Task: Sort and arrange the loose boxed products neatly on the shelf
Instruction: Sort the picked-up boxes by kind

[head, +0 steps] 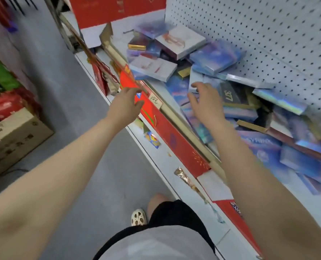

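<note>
Head view, looking down along a shop aisle. The shelf [279, 196] is the largest element: a white deck backed by a pegboard panel [268, 34], with a raised front rail [174, 113] that, I judge, is there to stop stock sliding off the edge. Inside that rail lies the pile of boxes [221, 72], the goods to be sorted; they fill the deck from the far end to the near end, tilted and overlapping, none squared to the rail or to each other. Most are flat and rectangular with blue or shimmering wrappers; a white box [180, 44] sits on top at the far end, and a dark box [231, 94] marked with numerals leans among the blue ones just beside my right hand. Motion blur hides finer print.

My right hand [204, 102] hangs over the middle of the pile, fingers spread and slightly bent, gripping nothing; I cannot tell whether the fingertips touch a box. I judge it is placed to take the nearest loose box first. My left hand [127, 104] reaches toward the rail near a handwritten price tag [155, 100], fingers extended, holding nothing, probably to steady myself there.
</note>
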Action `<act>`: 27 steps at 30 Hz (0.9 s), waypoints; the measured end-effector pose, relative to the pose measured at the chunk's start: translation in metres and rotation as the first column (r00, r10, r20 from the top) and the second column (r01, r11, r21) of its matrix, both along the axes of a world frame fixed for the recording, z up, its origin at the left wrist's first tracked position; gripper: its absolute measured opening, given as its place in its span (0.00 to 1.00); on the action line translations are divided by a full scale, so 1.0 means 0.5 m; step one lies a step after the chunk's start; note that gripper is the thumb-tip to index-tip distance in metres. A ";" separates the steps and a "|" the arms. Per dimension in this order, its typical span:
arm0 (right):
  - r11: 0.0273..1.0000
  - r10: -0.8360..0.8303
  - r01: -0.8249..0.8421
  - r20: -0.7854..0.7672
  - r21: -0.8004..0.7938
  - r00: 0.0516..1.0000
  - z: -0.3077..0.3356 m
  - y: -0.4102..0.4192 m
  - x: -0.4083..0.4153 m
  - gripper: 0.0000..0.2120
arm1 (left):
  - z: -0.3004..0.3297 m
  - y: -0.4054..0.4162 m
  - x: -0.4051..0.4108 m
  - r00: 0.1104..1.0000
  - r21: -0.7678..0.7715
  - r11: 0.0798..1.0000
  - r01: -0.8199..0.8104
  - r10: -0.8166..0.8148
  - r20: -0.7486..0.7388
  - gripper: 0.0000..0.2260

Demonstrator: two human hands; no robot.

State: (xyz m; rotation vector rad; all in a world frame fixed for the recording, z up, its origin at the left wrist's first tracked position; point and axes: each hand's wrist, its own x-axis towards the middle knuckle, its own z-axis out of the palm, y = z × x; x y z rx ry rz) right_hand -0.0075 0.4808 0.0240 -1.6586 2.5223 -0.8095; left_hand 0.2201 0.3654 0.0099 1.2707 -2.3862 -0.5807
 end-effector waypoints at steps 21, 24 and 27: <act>0.932 -0.254 0.341 0.898 0.127 0.359 -0.039 -0.436 -0.108 0.17 | -0.050 -0.431 -0.189 0.987 0.168 0.984 0.062 -0.036 -0.157 0.27; 0.908 -0.102 0.419 0.972 0.004 0.211 -0.019 -0.430 -0.119 0.21 | -0.012 -0.443 -0.216 0.874 0.583 0.810 0.069 0.232 -0.426 0.25; 0.924 -0.045 0.379 0.968 -0.054 0.247 -0.007 -0.437 -0.104 0.25 | 0.012 -0.468 -0.244 0.718 0.785 0.551 0.283 0.421 -0.555 0.17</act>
